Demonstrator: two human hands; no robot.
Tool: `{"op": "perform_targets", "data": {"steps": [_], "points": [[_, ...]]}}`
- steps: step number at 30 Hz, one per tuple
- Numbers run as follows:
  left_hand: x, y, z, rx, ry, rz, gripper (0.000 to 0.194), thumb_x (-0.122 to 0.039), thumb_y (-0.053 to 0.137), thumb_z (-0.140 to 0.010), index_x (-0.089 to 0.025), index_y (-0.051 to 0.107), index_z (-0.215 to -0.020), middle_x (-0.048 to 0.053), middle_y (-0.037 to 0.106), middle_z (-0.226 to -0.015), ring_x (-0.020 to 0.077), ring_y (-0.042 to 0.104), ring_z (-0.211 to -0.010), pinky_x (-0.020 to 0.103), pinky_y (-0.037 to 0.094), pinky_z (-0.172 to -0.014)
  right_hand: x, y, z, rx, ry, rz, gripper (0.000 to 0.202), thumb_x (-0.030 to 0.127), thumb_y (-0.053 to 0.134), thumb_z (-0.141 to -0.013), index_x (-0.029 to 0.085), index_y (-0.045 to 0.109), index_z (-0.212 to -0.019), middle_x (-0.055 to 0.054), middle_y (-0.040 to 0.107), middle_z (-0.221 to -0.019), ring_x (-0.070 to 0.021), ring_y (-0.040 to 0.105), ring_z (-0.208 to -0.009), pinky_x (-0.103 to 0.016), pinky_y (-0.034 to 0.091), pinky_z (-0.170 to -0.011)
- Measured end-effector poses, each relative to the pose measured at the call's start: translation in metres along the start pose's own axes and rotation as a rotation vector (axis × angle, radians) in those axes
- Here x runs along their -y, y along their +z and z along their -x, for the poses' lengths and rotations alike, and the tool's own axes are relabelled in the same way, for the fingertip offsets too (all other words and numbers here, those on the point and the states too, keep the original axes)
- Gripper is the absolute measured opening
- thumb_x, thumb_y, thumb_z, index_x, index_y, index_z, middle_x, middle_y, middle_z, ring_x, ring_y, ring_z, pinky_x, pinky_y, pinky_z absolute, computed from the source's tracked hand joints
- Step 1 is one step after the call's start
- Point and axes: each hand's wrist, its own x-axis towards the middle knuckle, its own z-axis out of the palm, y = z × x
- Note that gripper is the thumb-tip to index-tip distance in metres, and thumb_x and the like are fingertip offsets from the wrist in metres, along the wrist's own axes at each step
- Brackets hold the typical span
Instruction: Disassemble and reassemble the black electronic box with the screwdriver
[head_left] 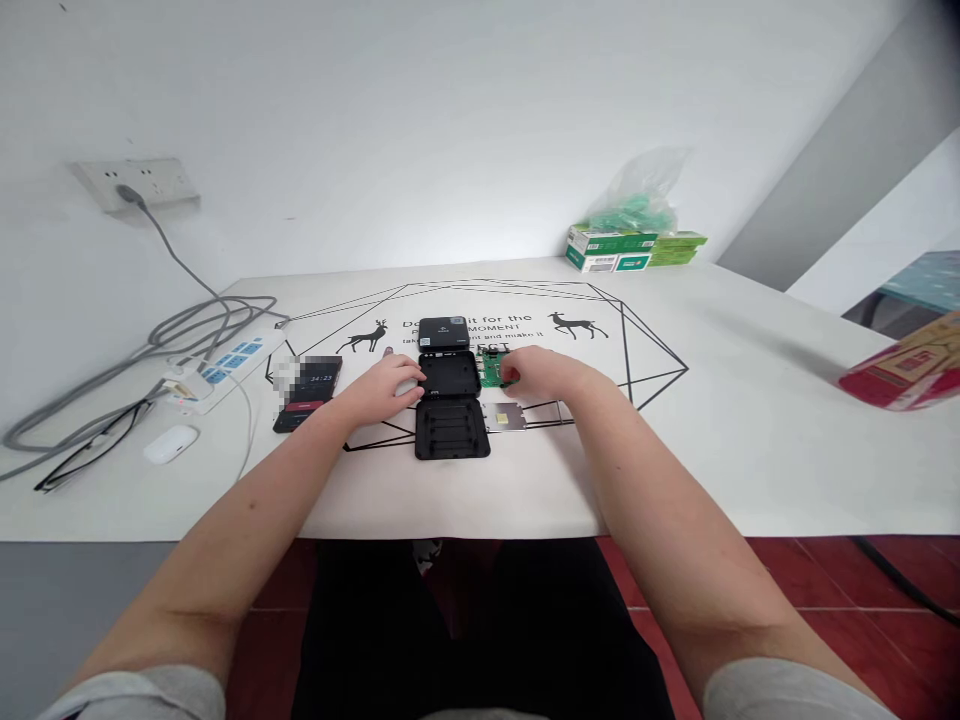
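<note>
My left hand (388, 388) rests at the left edge of a black plastic case half (451, 374), thumb and fingers apart and the tips touching its side. To the right of this shell lies a green circuit board (490, 370); my right hand (534, 371) has its curled fingers closed on the board's right part and covers some of it. A closed black box (442, 332) with a pale label is just behind the shell. Nearer to me is the ribbed black cover (451, 430), inner side up. Beside the cover sits a silvery metal plate (505, 417) with a pale square pad.
To the left are a phone (307, 392), a power strip (232, 368) with grey cables, eyeglasses (94, 445) and a white earbud case (171, 444). Green and white boxes (611, 248) with a plastic bag stand by the wall. A red package (904, 370) is at the right.
</note>
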Motion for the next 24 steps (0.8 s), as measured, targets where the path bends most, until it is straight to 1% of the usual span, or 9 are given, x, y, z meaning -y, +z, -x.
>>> {"op": "perform_targets", "data": {"steps": [2, 4, 9, 12, 14, 16, 19, 21, 24], "points": [[0.0000, -0.0001, 0.0001, 0.001, 0.000, -0.002, 0.039, -0.049, 0.053, -0.105, -0.023, 0.077, -0.122, 0.013, 0.071, -0.135, 0.0342, 0.065, -0.131, 0.056, 0.054, -0.118, 0.0024, 0.0047, -0.0034, 0.015, -0.020, -0.013, 0.016, 0.016, 0.071, -0.085, 0.024, 0.078, -0.097, -0.008, 0.080, -0.109, -0.0228, 0.070, -0.084, -0.033, 0.046, -0.067], [0.0003, 0.0000, 0.0000, 0.002, 0.004, -0.006, 0.040, -0.049, 0.053, -0.105, -0.022, 0.077, -0.122, 0.014, 0.071, -0.135, 0.0339, 0.066, -0.131, 0.056, 0.054, -0.118, 0.0029, 0.0077, -0.0065, 0.003, -0.031, -0.012, 0.016, 0.013, 0.069, -0.085, 0.024, 0.077, -0.092, -0.007, 0.080, -0.106, -0.0217, 0.068, -0.082, -0.032, 0.044, -0.067], [0.0009, 0.0001, 0.0001, 0.011, 0.002, -0.011, 0.039, -0.049, 0.054, -0.105, -0.023, 0.077, -0.122, 0.012, 0.070, -0.135, 0.0326, 0.066, -0.130, 0.055, 0.055, -0.118, 0.0058, 0.0107, -0.0094, -0.014, -0.057, -0.011, 0.016, 0.013, 0.067, -0.087, 0.024, 0.076, -0.094, -0.006, 0.080, -0.102, -0.0199, 0.065, -0.077, -0.031, 0.041, -0.065], [0.0014, 0.0003, 0.0001, 0.009, 0.007, -0.008, 0.039, -0.049, 0.054, -0.105, -0.023, 0.077, -0.122, 0.013, 0.070, -0.136, 0.0326, 0.066, -0.131, 0.055, 0.054, -0.119, 0.0097, 0.0109, -0.0083, -0.036, -0.077, 0.001, 0.017, 0.012, 0.065, -0.088, 0.024, 0.076, -0.094, -0.006, 0.080, -0.104, -0.0197, 0.066, -0.079, -0.031, 0.040, -0.065], [0.0018, 0.0004, 0.0000, 0.006, 0.010, -0.007, 0.039, -0.048, 0.054, -0.105, -0.023, 0.077, -0.122, 0.013, 0.070, -0.136, 0.0329, 0.066, -0.131, 0.055, 0.054, -0.119, 0.0111, 0.0093, -0.0072, -0.072, -0.076, 0.016, 0.016, 0.013, 0.064, -0.090, 0.023, 0.076, -0.095, -0.008, 0.081, -0.107, -0.0215, 0.067, -0.084, -0.031, 0.038, -0.066], [0.0022, 0.0006, -0.0002, 0.010, 0.011, -0.010, 0.038, -0.048, 0.054, -0.105, -0.023, 0.077, -0.122, 0.013, 0.070, -0.136, 0.0332, 0.066, -0.131, 0.055, 0.055, -0.118, 0.0104, 0.0063, -0.0063, -0.136, -0.052, 0.025, 0.014, 0.016, 0.063, -0.092, 0.022, 0.075, -0.097, -0.010, 0.081, -0.109, -0.0238, 0.068, -0.089, -0.033, 0.038, -0.067], [0.0027, 0.0006, -0.0003, 0.017, 0.010, -0.013, 0.039, -0.049, 0.055, -0.104, -0.023, 0.077, -0.122, 0.013, 0.070, -0.135, 0.0330, 0.067, -0.130, 0.055, 0.055, -0.118, 0.0063, 0.0022, -0.0063, -0.220, -0.048, -0.018, 0.012, 0.018, 0.065, -0.093, 0.021, 0.075, -0.099, -0.010, 0.081, -0.107, -0.0238, 0.068, -0.091, -0.032, 0.041, -0.070], [0.0030, 0.0006, -0.0003, 0.017, 0.011, -0.012, 0.039, -0.049, 0.055, -0.105, -0.023, 0.078, -0.122, 0.013, 0.071, -0.135, 0.0327, 0.067, -0.130, 0.054, 0.055, -0.118, 0.0038, 0.0019, -0.0072, -0.199, -0.069, -0.044, 0.012, 0.018, 0.070, -0.092, 0.022, 0.077, -0.100, -0.008, 0.082, -0.109, -0.0229, 0.069, -0.093, -0.031, 0.044, -0.073], [0.0031, 0.0002, -0.0001, 0.016, 0.009, -0.009, 0.039, -0.050, 0.055, -0.105, -0.023, 0.078, -0.122, 0.012, 0.070, -0.136, 0.0328, 0.067, -0.130, 0.054, 0.056, -0.117, 0.0041, 0.0050, -0.0094, -0.101, -0.053, -0.021, 0.014, 0.019, 0.071, -0.092, 0.024, 0.080, -0.101, -0.007, 0.083, -0.113, -0.0230, 0.071, -0.093, -0.031, 0.045, -0.072]]}}
